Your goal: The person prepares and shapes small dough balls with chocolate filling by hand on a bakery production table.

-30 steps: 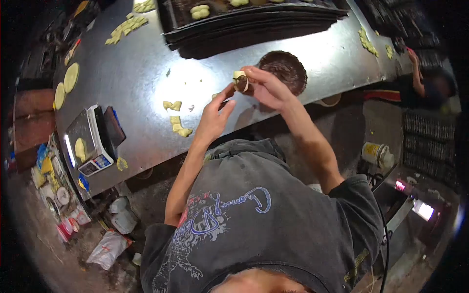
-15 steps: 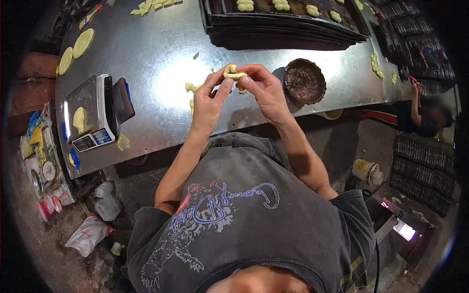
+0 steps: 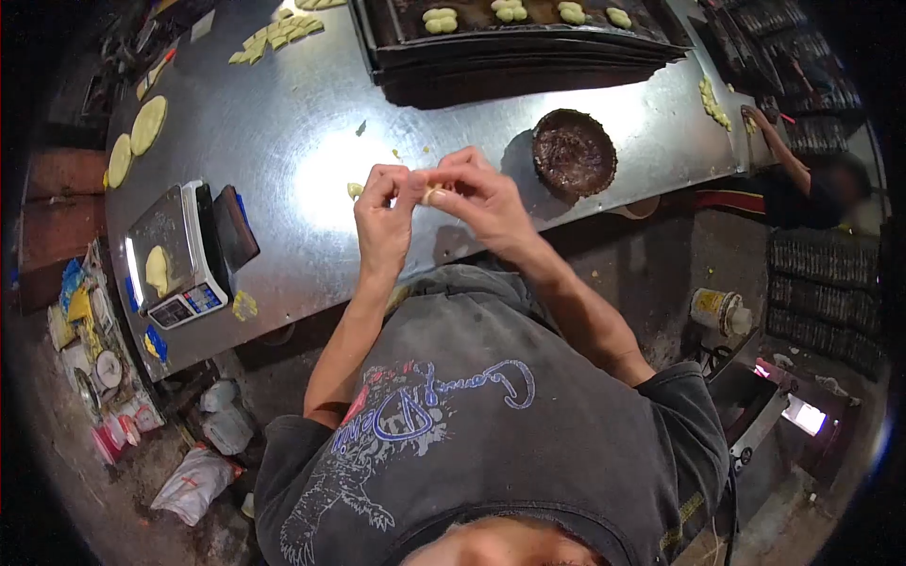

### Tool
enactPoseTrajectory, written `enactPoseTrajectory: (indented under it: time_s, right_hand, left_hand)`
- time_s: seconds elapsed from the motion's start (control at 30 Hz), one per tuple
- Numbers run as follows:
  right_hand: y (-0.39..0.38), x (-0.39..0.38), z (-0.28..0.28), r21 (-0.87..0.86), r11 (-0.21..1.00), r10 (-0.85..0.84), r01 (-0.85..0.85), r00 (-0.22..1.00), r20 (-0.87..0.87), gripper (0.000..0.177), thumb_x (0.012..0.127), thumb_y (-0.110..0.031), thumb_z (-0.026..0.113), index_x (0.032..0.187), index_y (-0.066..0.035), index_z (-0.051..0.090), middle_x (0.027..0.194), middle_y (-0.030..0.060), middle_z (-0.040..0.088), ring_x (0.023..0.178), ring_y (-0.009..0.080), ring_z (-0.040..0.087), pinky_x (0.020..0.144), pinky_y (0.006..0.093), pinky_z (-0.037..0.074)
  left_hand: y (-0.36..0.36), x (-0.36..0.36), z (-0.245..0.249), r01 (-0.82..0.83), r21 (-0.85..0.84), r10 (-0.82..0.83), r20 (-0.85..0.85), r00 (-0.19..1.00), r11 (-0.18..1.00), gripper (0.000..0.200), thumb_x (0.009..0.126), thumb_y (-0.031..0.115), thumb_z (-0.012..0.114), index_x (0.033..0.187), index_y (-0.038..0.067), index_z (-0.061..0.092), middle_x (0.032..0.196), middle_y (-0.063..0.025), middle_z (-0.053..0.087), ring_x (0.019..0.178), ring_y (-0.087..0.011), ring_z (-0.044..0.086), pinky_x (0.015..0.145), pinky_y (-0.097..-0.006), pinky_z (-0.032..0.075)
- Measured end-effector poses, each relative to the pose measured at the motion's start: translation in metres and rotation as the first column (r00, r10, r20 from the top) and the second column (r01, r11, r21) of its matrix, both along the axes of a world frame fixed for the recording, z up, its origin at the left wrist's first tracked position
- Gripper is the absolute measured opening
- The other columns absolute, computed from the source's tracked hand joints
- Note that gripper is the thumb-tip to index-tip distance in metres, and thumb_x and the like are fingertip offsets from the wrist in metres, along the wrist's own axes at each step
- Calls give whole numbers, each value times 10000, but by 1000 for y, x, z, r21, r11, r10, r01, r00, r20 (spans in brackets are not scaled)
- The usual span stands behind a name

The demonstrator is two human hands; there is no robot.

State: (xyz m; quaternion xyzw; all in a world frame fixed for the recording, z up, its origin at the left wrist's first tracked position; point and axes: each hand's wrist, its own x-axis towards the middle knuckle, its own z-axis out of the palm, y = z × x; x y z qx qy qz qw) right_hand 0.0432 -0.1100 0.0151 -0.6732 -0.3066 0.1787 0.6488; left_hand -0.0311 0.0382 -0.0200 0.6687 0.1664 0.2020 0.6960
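Just above the steel table, my two hands meet with bent fingers. My left hand (image 3: 385, 224) and my right hand (image 3: 483, 206) are both closed on one small strip of pale yellow dough (image 3: 430, 196). Most of that strip is hidden behind the fingers and thumbs. A loose bit of dough (image 3: 355, 190) lies on the table beside my left fingers. To the right of my right hand stands a round dark bowl (image 3: 611, 156), its inside brown and crusted.
A stack of black baking trays (image 3: 528, 77) holds several shaped dough pieces. At left stands a digital scale (image 3: 200, 300) bearing dough (image 3: 157, 271). Flat dough rounds (image 3: 148, 125) and cut dough pieces (image 3: 283, 35) lie farther back. Another person's arm (image 3: 783, 151) reaches onto the table's right end.
My fingers have closed over the dough, which showed as a folded loop before and is now mostly covered. The view has shifted, so the trays and bowl appear farther left.
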Motion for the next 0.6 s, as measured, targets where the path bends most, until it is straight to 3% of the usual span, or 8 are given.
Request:
enactPoseTrajectory:
  time_s: [0.03,0.1,0.2,0.23,0.33,0.47,0.5,0.6]
  right_hand:
    - [4,-1,-5,83,996,-30,37,995,-94,162,930,-122,723,1073,-52,752,1009,27,571,872,84,530,727,244,470]
    - [0,-1,-3,73,996,-53,49,996,65,132,910,-103,732,1020,-33,714,977,54,579,833,110,554,691,257,478]
    - [-7,3,13,45,999,-34,21,944,327,149,901,-82,738,1019,-21,672,968,77,599,824,128,605,688,278,507]
    - [-10,7,19,30,999,-26,15,910,415,154,901,-73,737,1022,-18,660,969,83,606,823,130,623,688,284,517]
    - [-33,25,11,-142,988,-7,53,951,309,153,887,-87,756,957,-16,639,896,64,606,794,115,611,670,287,512]
    - [-51,56,4,-107,982,-168,155,978,-122,241,894,-179,783,956,-25,608,892,31,594,883,96,578,693,262,490]
    - [-48,60,-1,95,967,-191,237,919,-344,260,885,-186,798,983,-27,616,910,12,618,887,89,566,733,250,487]
    - [-60,75,-2,200,976,32,83,858,-512,246,888,-164,793,1014,-29,630,971,31,644,892,94,583,750,246,497]
  left_hand:
    - [-6,3,-4,-31,-20,31,13,999,999,306,989,305,675,871,23,655,898,4,593,770,-88,496,679,-253,421]
    - [-20,12,1,33,-193,-9,124,992,981,425,1045,425,548,972,22,661,904,-13,605,706,-89,527,620,-259,450]
    - [-36,33,21,40,-251,-41,2,999,967,530,1053,498,482,1012,9,681,865,-27,627,687,-87,548,583,-262,461]
    - [-26,32,10,149,-261,-190,-136,972,954,604,1057,535,436,1073,-13,691,806,-33,643,677,-82,552,592,-253,464]
    - [-44,34,15,119,-170,-141,-123,982,978,589,1070,501,435,1130,-25,693,729,-12,635,659,-85,553,625,-228,464]
    - [-69,41,24,119,-89,-106,138,985,989,486,1105,364,405,1314,-5,642,1130,-60,577,807,-86,580,665,-238,506]
    - [-66,41,27,212,-107,-200,115,973,971,392,1091,269,466,1358,26,619,1247,-67,490,876,-89,584,663,-236,524]
    - [-88,46,38,177,59,-180,65,981,983,350,1063,195,533,1371,50,615,1225,-67,504,869,-88,585,628,-217,512]
